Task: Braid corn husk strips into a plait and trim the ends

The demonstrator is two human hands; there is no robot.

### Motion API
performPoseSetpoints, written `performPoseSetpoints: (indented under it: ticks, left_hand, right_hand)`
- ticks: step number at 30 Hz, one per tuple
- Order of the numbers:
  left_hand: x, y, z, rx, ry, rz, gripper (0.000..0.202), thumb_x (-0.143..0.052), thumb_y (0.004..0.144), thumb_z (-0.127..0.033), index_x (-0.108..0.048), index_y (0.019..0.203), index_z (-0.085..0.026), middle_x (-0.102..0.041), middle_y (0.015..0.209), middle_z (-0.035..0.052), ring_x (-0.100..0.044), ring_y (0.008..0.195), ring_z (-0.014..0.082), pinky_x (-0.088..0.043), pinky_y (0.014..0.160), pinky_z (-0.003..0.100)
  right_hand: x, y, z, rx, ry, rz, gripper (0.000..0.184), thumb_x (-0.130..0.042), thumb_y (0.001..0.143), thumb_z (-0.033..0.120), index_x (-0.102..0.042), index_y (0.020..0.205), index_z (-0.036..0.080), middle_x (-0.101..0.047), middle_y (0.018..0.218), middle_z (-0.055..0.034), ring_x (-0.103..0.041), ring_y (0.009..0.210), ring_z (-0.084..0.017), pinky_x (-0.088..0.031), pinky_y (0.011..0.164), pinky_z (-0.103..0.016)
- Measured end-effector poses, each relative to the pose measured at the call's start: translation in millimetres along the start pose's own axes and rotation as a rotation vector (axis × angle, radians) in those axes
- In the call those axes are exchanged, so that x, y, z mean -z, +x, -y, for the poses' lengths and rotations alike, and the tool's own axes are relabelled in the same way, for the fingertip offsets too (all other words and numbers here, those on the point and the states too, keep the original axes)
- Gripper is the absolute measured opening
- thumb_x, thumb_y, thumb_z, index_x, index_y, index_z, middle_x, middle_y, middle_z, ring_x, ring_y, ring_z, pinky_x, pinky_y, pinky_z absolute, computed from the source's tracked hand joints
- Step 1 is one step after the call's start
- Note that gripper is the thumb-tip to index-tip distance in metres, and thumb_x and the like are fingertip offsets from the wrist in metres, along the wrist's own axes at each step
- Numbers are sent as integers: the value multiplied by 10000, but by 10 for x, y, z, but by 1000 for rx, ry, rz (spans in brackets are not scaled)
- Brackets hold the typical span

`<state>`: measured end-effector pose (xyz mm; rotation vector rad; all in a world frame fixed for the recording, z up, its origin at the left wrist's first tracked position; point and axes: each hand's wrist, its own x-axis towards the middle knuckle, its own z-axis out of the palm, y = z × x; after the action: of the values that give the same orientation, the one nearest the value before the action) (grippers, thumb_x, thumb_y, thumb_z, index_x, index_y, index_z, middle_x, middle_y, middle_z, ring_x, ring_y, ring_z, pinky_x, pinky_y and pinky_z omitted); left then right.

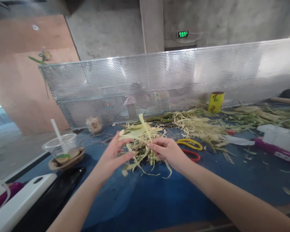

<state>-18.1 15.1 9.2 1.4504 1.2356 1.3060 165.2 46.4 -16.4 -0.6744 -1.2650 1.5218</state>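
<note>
Both my hands meet over a bundle of pale yellow-green leaf strips (140,135) on the blue table (159,199). My left hand (112,156) has its fingers pinched on strips at the bundle's left side. My right hand (166,151) is closed around the middle of the bundle, thumb on top. Loose strip ends hang down and curl onto the table below my hands.
Yellow-handled scissors (189,143) and red-handled scissors (192,156) lie right of my hands. More leaf strips (200,124) are heaped behind, by a yellow roll (216,102). A plastic cup with a straw (61,148) stands at left. A perforated metal screen (159,80) closes the table's far edge.
</note>
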Motion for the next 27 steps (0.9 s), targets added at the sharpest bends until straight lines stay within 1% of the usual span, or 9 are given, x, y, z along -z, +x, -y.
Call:
performPoseSetpoints:
  ticks: [2, 3, 6, 8, 11, 13, 17, 21, 27]
  left_hand:
    - [-137, -23, 49, 32, -143, 211, 868, -725, 605, -192, -264, 1339, -141, -592, 1157, 171, -563, 1045, 254, -456, 862, 355]
    - [-210, -38, 76, 40, -216, 218, 884, -714, 615, -170, -220, 1348, -174, -587, 1167, 159, -597, 981, 223, -493, 798, 322]
    - [-373, -83, 128, -30, -254, 97, 1062, -721, 579, -120, -28, 1374, -242, -594, 1155, 149, -633, 710, 157, -476, 431, 192]
    - [-411, -104, 134, -77, -221, 12, 1153, -724, 567, -109, 87, 1372, -262, -639, 1080, 125, -612, 603, 140, -409, 322, 160]
    - [-392, -118, 133, -97, -221, -40, 1202, -719, 573, -105, 174, 1368, -230, -702, 893, 69, -591, 514, 126, -441, 333, 180]
    - [-362, -115, 139, -98, -227, -60, 1217, -726, 569, -116, 185, 1370, -208, -714, 814, 47, -584, 474, 125, -445, 340, 191]
    - [-323, -112, 143, -94, -208, -81, 1225, -740, 573, -154, 184, 1375, -195, -713, 743, 34, -606, 474, 151, -427, 326, 193]
    - [-327, -131, 116, -82, -187, -58, 1227, -747, 557, -144, 159, 1381, -210, -693, 713, 14, -597, 459, 151, -420, 305, 191]
    - [-349, -133, 129, -117, -127, -65, 1191, -717, 584, -153, 168, 1378, -239, -642, 611, -37, -599, 481, 166, -430, 321, 197]
  right_hand:
    - [-34, -10, -44, -31, -14, 43, 299, -753, 536, 376, -616, 638, 130, -370, 393, 98, -270, 362, -6, -166, 376, -177]
    - [-47, -12, -68, -35, -22, 60, 304, -753, 536, 378, -626, 659, 131, -378, 394, 97, -283, 368, -9, -171, 379, -176]
    - [-70, -11, -129, -33, -52, 60, 320, -731, 561, 412, -615, 653, 129, -415, 407, 82, -302, 366, -12, -188, 381, -180]
    - [-76, -8, -151, -37, -46, 83, 360, -671, 613, 478, -580, 621, 130, -435, 418, 69, -288, 350, -10, -188, 378, -188]
    - [-77, -12, -141, -34, 1, 137, 348, -564, 706, 489, -552, 751, 144, -481, 462, 53, -294, 348, -22, -199, 381, -191]
    - [-65, -22, -115, 1, -35, 128, 285, -573, 717, 372, -491, 902, 172, -513, 504, 62, -332, 363, -36, -231, 391, -186]
    - [-18, -49, -78, 178, -320, 85, 379, -577, 694, 157, -399, 1024, 215, -571, 637, 52, -495, 515, -81, -363, 494, -208]
    - [5, -71, -102, 278, -511, 95, 393, -520, 757, 156, -375, 1114, 232, -622, 717, 19, -566, 606, -117, -418, 579, -251]
    - [6, -101, -69, 276, -574, 127, 398, -499, 788, 173, -390, 1161, 262, -658, 715, 5, -605, 636, -144, -431, 586, -265]
